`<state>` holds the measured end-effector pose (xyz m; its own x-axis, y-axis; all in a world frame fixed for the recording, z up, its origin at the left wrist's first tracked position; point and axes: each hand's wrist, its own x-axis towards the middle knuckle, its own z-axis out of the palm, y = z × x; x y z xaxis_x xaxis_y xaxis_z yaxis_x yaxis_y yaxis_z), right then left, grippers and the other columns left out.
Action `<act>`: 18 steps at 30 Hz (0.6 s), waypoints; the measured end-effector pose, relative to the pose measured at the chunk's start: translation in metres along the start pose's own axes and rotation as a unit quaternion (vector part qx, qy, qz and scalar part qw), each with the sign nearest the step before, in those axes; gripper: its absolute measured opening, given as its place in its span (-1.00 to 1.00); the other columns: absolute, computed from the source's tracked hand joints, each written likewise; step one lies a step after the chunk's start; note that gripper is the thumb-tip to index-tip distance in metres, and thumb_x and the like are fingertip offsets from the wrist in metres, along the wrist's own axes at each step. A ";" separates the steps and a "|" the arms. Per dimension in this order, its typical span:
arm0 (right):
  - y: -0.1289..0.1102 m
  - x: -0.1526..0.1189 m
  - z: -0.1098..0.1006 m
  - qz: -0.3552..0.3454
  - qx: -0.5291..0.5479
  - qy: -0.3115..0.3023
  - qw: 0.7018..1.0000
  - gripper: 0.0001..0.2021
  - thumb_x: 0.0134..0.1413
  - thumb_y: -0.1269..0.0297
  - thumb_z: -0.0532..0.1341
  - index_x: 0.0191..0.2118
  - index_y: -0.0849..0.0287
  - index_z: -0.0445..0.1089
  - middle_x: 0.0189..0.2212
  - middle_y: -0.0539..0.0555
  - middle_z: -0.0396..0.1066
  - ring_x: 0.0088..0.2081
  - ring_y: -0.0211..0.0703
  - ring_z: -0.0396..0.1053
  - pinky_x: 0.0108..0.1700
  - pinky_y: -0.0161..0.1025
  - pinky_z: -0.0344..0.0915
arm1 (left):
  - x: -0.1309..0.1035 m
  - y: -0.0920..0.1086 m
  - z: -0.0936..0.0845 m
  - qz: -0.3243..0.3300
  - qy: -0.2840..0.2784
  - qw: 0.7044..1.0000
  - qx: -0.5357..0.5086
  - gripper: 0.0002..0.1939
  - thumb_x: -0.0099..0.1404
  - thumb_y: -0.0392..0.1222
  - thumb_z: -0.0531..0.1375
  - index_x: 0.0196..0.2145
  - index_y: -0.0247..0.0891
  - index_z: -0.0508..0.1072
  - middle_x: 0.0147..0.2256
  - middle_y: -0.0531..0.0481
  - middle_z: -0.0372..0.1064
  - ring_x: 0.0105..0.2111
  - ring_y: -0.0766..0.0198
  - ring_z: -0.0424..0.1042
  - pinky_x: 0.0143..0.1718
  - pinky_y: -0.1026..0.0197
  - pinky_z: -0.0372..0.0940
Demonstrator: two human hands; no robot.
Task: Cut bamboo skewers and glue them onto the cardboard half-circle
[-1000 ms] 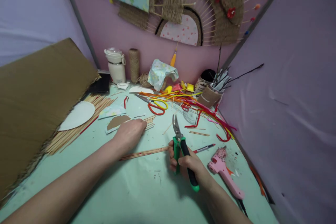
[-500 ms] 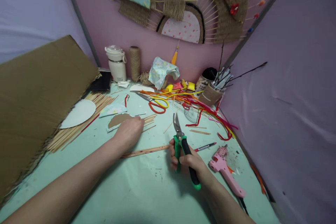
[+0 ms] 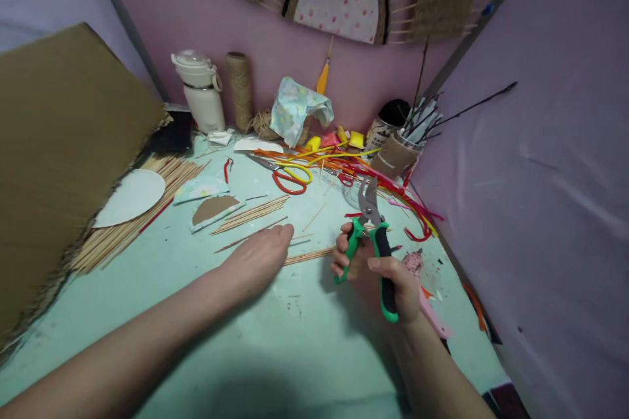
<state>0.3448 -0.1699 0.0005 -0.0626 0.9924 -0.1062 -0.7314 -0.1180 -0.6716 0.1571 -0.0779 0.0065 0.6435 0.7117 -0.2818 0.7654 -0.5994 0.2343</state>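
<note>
My right hand (image 3: 373,268) grips green-and-black pruning shears (image 3: 366,229), whose handles and blades are spread, with nothing between the blades. My left hand (image 3: 260,255) is closed, palm down, low over the table, its fingertips turned under and hidden. What it holds, if anything, does not show. From beneath it, red-marked thin sticks (image 3: 309,255) run toward the right hand. Behind it lie a row of short bamboo sticks (image 3: 253,215) and a single darker stick (image 3: 236,243). A cardboard half-disc with a pale fabric edge (image 3: 216,209) rests farther left.
Scissors (image 3: 289,183) and coloured pipe cleaners (image 3: 339,163) lie at the back. A pink glue gun (image 3: 435,314) sits right of the shears. A large cardboard sheet (image 3: 63,144) leans over long sticks (image 3: 122,229) on the left. A white bottle (image 3: 204,98) and twine spool (image 3: 240,91) stand behind.
My left hand has moved right, off the short bamboo sticks. The shears in my right hand have shifted right and up, and their handles are spread wider. The camera has tipped downward.
</note>
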 end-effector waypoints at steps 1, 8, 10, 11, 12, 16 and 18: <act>0.000 0.000 0.000 0.005 -0.002 -0.003 1.000 -0.57 -0.22 0.32 0.28 -0.09 0.06 0.35 -0.29 0.04 0.28 -0.33 -0.18 0.18 -0.30 -0.20 0.20 | 0.001 0.002 0.002 0.006 0.000 1.000 -0.011 -0.77 0.37 -0.33 -0.08 -0.23 -0.28 0.36 -0.27 -0.13 0.40 -0.30 0.14 0.37 -0.30 0.15 0.19; 0.003 0.000 0.000 0.025 -0.021 -0.019 0.999 -0.55 -0.20 0.30 0.28 -0.07 0.10 0.35 -0.28 0.06 0.27 -0.32 -0.18 0.19 -0.29 -0.19 0.21 | 0.006 0.000 0.010 0.010 0.000 0.998 -0.055 -0.77 0.34 -0.28 -0.03 -0.37 -0.26 0.39 -0.33 -0.08 0.39 -0.29 0.15 0.38 -0.29 0.16 0.18; 0.003 0.000 0.000 0.025 -0.020 -0.023 0.999 -0.54 -0.21 0.30 0.28 -0.07 0.11 0.35 -0.28 0.06 0.27 -0.31 -0.17 0.19 -0.30 -0.20 0.21 | 0.006 0.000 0.012 0.013 0.004 0.999 -0.043 -0.76 0.33 -0.32 -0.04 -0.39 -0.26 0.39 -0.35 -0.08 0.38 -0.30 0.15 0.37 -0.30 0.16 0.17; 0.003 0.000 0.000 0.026 -0.020 -0.023 0.999 -0.54 -0.22 0.30 0.28 -0.06 0.11 0.34 -0.28 0.06 0.27 -0.31 -0.17 0.19 -0.30 -0.20 0.21 | 0.006 0.000 0.013 0.017 0.007 0.999 -0.036 -0.75 0.33 -0.34 -0.05 -0.39 -0.26 0.38 -0.36 -0.08 0.38 -0.31 0.15 0.37 -0.30 0.16 0.17; 0.003 0.000 0.000 0.026 -0.022 -0.021 0.999 -0.54 -0.22 0.30 0.28 -0.06 0.11 0.34 -0.28 0.06 0.27 -0.31 -0.16 0.19 -0.30 -0.20 0.21 | 0.006 0.000 0.015 0.020 0.010 0.999 -0.028 -0.74 0.33 -0.35 -0.06 -0.39 -0.26 0.38 -0.36 -0.09 0.37 -0.32 0.15 0.37 -0.31 0.15 0.17; 0.003 -0.001 0.003 0.026 -0.026 -0.005 0.999 -0.54 -0.23 0.29 0.26 -0.07 0.09 0.33 -0.29 0.06 0.26 -0.33 -0.15 0.17 -0.32 -0.19 0.20 | 0.003 -0.001 0.021 0.026 0.023 0.999 -0.008 -0.76 0.32 -0.39 -0.07 -0.38 -0.26 0.35 -0.34 -0.12 0.36 -0.31 0.13 0.35 -0.30 0.15 0.19; 0.002 -0.002 0.005 0.026 -0.025 0.000 0.999 -0.54 -0.25 0.29 0.26 -0.08 0.09 0.33 -0.30 0.06 0.25 -0.34 -0.15 0.16 -0.32 -0.18 0.19 | 0.002 -0.004 0.019 0.017 0.040 0.999 -0.013 -0.78 0.31 -0.39 -0.07 -0.35 -0.26 0.34 -0.32 -0.13 0.35 -0.30 0.13 0.34 -0.28 0.14 0.19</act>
<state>0.3401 -0.1719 0.0026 -0.1004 0.9847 -0.1422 -0.6927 -0.1717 -0.7004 0.1553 -0.0811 -0.0124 0.6663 0.7190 -0.1978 0.7424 -0.6147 0.2663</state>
